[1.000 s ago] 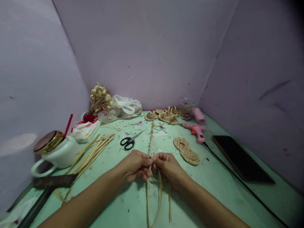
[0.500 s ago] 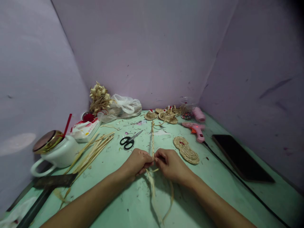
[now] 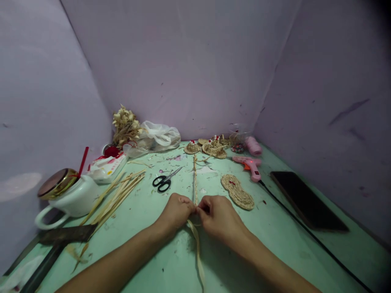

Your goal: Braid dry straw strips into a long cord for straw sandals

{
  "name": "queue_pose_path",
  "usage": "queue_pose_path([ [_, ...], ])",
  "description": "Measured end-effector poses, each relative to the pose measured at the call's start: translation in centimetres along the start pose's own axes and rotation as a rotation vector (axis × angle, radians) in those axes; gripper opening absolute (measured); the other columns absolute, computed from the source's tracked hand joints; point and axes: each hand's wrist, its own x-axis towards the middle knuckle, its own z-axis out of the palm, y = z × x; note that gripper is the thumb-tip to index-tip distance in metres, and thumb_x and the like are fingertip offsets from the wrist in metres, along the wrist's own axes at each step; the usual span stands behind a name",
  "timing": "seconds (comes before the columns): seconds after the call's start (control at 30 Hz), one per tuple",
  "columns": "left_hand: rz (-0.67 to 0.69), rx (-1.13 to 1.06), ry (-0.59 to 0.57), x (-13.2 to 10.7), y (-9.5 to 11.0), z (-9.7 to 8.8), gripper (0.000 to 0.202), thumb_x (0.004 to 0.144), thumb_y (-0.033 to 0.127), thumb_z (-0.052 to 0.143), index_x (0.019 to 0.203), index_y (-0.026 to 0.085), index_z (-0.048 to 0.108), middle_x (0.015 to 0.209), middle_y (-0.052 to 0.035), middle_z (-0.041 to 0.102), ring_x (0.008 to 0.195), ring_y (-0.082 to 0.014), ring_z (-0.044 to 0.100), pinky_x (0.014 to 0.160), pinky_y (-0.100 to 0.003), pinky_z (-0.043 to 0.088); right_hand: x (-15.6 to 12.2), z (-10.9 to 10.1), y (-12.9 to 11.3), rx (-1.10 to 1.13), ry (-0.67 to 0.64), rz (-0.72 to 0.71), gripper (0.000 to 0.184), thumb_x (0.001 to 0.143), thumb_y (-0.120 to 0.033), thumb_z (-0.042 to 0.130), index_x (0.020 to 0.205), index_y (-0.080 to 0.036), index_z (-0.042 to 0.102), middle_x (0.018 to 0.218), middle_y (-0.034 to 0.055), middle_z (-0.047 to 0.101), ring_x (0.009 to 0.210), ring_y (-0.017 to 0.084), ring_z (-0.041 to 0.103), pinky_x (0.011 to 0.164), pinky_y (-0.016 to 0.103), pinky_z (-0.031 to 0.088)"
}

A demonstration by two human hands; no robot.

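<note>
Pinching the braid (image 3: pixel 194 179), the left hand (image 3: pixel 175 211) and right hand (image 3: pixel 218 215) touched, fingers (image 3: pixel 187 207) clenched on it. Strands (image 3: pixel 197 244) trailed nearer than the fingers; scissors (image 3: pixel 165 182) lay beyond the left fingers.

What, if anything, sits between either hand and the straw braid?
Nothing visible. The left hand and the right hand both pinch the straw braid at its near end. The scissors lie to its left and the coiled straw mat to its right, both apart from it.
</note>
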Motion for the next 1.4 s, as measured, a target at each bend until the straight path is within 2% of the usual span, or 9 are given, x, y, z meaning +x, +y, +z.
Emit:
queue_pose_path([
  [0.13, -0.109, -0.131, -0.049, -0.4, 0.6, -0.3, 0.018, 0.051, 0.015, 0.045, 0.037, 0.018, 0.032, 0.033, 0.0074, 0.024, 0.03, -0.0036, 0.015, 0.033, -0.021, 0.008, -0.5, 0.7, -0.3, -0.034, -0.039, -0.118, 0.015, 0.064, -0.014, 0.048, 0.057, -0.016, 0.062, 0.053, 0.0053, 0.06, 0.045, 0.01, 0.04, 0.046, 0.024, 0.018],
  [0.33, -0.086, -0.069, -0.06, -0.2, 0.5, -0.6, 0.005, 0.048, 0.016, 0.05, 0.045, 0.013, 0.05, 0.032, 0.0053, 0.036, 0.03, -0.0027, 0.024, 0.033, -0.018, 0.013, -0.5, 0.3, 0.1, 0.018, -0.114, -0.176, 0.017, 0.066, -0.022, 0.051, 0.054, -0.016, 0.062, 0.048, 0.0013, 0.054, 0.043, 0.008, 0.036, 0.044, 0.022, 0.018],
  [0.5, -0.091, -0.156, -0.175, -0.2, 0.7, -1.2, 0.011, 0.051, 0.021, 0.056, 0.047, 0.013, 0.049, 0.031, 0.007, 0.035, 0.026, -0.0019, 0.02, 0.03, -0.019, 0.008, 1.5, -0.6, 2.1, 0.271, 0.081, 0.039, 0.034, 0.072, -0.038, 0.046, 0.05, -0.014, 0.056, 0.043, -0.0005, 0.046, 0.042, 0.008, 0.036, 0.042, 0.021, 0.022],
  [0.57, -0.094, -0.166, -0.213, -0.2, 0.9, -1.4, 0.012, 0.051, 0.021, 0.057, 0.047, 0.013, 0.049, 0.031, 0.0074, 0.034, 0.025, -0.0017, 0.019, 0.03, -0.019, 0.006, 2.1, -0.2, 2.5, 0.474, 0.029, 0.118, 0.028, 0.069, -0.036, 0.048, 0.055, -0.013, 0.056, 0.047, 0.0003, 0.051, 0.044, 0.008, 0.04, 0.043, 0.02, 0.027],
  [0.67, -0.083, -0.141, -0.228, -0.2, 0.9, -1.5, 0.011, 0.051, 0.022, 0.056, 0.048, 0.013, 0.05, 0.033, 0.0066, 0.037, 0.026, -0.002, 0.021, 0.03, -0.019, 0.007, 2.1, 1.0, 2.1, 0.8, -0.204, 0.239, 0.02, 0.065, -0.032, 0.051, 0.059, -0.013, 0.055, 0.047, 0.0001, 0.051, 0.041, 0.008, 0.042, 0.043, 0.02, 0.03],
  [0.8, -0.049, -0.061, -0.219, 0.1, 0.5, -1.5, 0.01, 0.052, 0.021, 0.053, 0.047, 0.013, 0.049, 0.033, 0.0067, 0.035, 0.028, -0.0024, 0.02, 0.031, -0.019, 0.01, 1.7, 2.2, 1.7, 0.827, -0.152, 0.299, 0.013, 0.058, -0.024, 0.057, 0.054, -0.012, 0.053, 0.039, -0.0047, 0.042, 0.035, 0.004, 0.029, 0.038, 0.019, 0.02],
  [0.93, 0.024, 0.221, -0.184, 0.2, 0.3, -1.8, 0.015, 0.055, 0.023, 0.051, 0.045, 0.014, 0.047, 0.035, 0.0055, 0.033, 0.034, -0.0041, 0.024, 0.036, -0.02, 0.017, 1.8, 2.3, 2.0, 0.807, -0.143, 0.315, 0.01, 0.055, -0.019, 0.059, 0.051, -0.012, 0.051, 0.039, -0.0054, 0.04, 0.035, 0.003, 0.026, 0.037, 0.019, 0.016],
  [1.17, 0.24, 0.949, 0.072, -2.8, 1.6, -1.2, 0.025, 0.068, 0.028, 0.042, 0.051, 0.014, 0.052, 0.048, -0.0007, 0.046, 0.048, -0.0096, 0.04, 0.047, -0.023, 0.023, 1.5, 1.8, 1.4, 0.89, -0.183, 0.386, 0.006, 0.055, -0.011, 0.052, 0.05, -0.012, 0.05, 0.041, -0.0024, 0.048, 0.032, 0.001, 0.026, 0.035, 0.019, 0.013],
  [1.4, 0.301, 1.255, 0.045, -5.0, 0.6, 1.8, 0.029, 0.07, 0.016, 0.036, 0.085, 0.013, 0.06, 0.07, -0.0131, 0.062, 0.065, -0.0226, 0.057, 0.06, -0.032, 0.037, 1.6, 2.1, 1.3, 0.952, -0.184, 0.424, 0.005, 0.055, -0.014, 0.058, 0.055, -0.011, 0.053, 0.039, -0.0056, 0.042, 0.033, 0.001, 0.027, 0.036, 0.018, 0.015],
])
